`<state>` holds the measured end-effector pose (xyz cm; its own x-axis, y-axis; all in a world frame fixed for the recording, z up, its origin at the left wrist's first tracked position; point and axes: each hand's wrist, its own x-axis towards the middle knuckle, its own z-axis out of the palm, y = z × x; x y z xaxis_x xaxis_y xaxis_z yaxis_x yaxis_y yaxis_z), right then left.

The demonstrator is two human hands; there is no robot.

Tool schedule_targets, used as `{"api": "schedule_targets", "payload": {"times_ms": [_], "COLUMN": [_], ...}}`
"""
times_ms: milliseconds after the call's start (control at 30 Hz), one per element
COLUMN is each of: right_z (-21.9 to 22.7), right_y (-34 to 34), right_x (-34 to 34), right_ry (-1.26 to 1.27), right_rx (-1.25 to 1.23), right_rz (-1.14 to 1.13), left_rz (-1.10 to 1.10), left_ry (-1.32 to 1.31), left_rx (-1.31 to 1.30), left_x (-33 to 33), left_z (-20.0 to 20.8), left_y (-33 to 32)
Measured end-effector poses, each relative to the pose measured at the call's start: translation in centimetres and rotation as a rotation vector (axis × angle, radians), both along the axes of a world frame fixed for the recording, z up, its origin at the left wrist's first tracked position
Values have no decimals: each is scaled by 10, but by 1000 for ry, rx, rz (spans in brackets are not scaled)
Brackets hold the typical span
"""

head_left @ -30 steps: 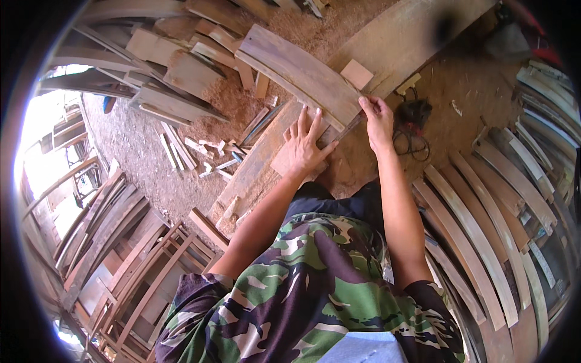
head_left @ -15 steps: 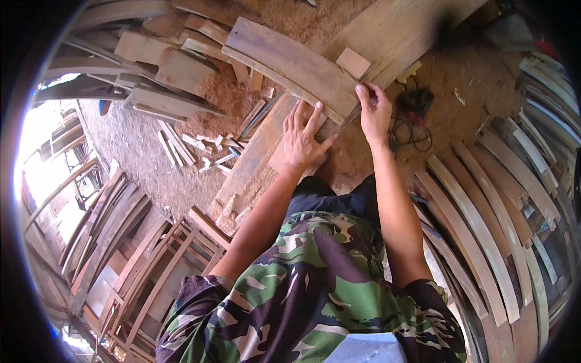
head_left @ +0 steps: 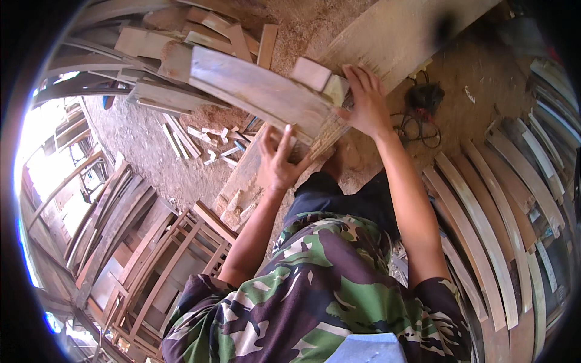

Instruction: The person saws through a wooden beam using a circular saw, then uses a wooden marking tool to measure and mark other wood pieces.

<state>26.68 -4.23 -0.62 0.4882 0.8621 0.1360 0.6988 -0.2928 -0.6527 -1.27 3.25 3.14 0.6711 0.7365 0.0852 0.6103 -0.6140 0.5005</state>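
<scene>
A wide wooden board is tilted up over a long plank bench, its rough end grain facing me. My left hand grips the board's near edge, with fingers bent up against it and the thumb near the end corner. My right hand is at the board's right end, thumb against the end and fingers curled over the far side. Just beyond the board, beside my right fingers, are a small pinkish-brown wooden block and a paler block.
Stacked boards and sawdust lie at the far left. Offcuts are scattered on the floor left of the bench. A dark power tool with a cord sits to the right. Curved slats lean at right, wooden frames at lower left.
The board has shifted left and tilted, showing its end grain. My left hand has moved left and curled its fingers; my right has moved up around the board's end.
</scene>
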Motion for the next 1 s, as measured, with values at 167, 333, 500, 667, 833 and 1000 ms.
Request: {"api": "schedule_targets", "payload": {"times_ms": [167, 333, 500, 667, 833, 1000], "right_z": [-23, -13, -15, -9, -2, 1], "right_y": [4, -31, -72, -69, -58, -53], "right_x": [-13, -12, 1, -14, -19, -20], "right_ry": [-20, 2, 199, 853, 982, 1031], "right_rx": [-91, -164, 90, 335, 310, 323], "right_rz": [6, -191, -407, -548, -584, -586], "left_rz": [-19, -118, -233, -262, -282, -293], "left_ry": [85, 13, 6, 89, 109, 108], "left_rx": [54, -10, -40, -51, -23, -21], "left_x": [-24, 9, 57, 66, 65, 63], "left_z": [1, -16, -27, -32, -31, -33], "left_y": [13, 6, -2, -2, -2, 0]}}
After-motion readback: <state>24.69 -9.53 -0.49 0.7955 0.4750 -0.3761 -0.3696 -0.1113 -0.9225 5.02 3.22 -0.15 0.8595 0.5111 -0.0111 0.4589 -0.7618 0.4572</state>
